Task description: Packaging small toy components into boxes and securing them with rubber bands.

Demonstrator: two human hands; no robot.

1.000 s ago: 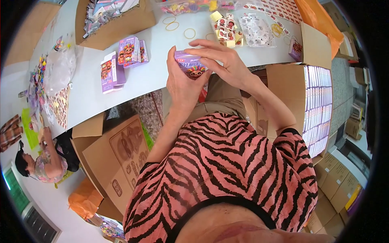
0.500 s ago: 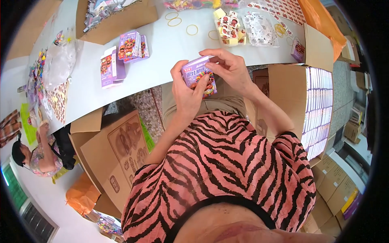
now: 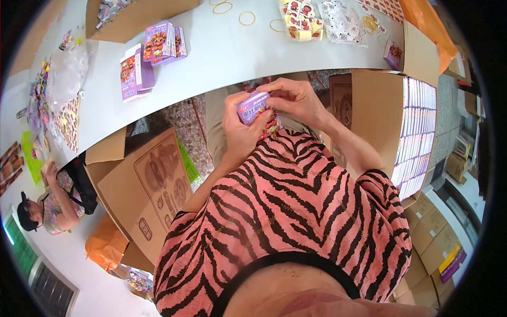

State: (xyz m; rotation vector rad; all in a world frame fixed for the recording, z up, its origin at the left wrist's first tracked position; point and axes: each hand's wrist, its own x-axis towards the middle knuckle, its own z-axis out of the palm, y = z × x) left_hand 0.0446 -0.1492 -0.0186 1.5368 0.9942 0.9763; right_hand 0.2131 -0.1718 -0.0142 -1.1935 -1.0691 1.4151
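A small purple cardboard box [image 3: 252, 107] with a colourful printed figure is held just off the table's near edge, above my lap. My left hand [image 3: 238, 128] is closed round its left side, the thumb lying across the printed front. The fingers of my right hand [image 3: 300, 103] are bent and pinch at the box's upper right end, where the top edge is. Their tips partly hide that corner, so whether the flap is tucked in cannot be made out. Up to the left, several similar purple boxes [image 3: 158, 46] stand in a cluster, beside a taller purple carton [image 3: 130, 74].
On the white table [image 3: 211, 58] lie rubber bands [image 3: 246, 18], a pile of printed cards [image 3: 302, 20], a clear bag [image 3: 342, 24] and another purple box [image 3: 392, 53]. A carton of packed boxes [image 3: 417, 132] stands right, an opened carton [image 3: 145, 185] left. Another person [image 3: 55, 203] sits far left.
Both hands and the box have come slightly lower, nearer my body. The table's contents have shifted up in view as the camera tilted. My grip on the box looks much the same.
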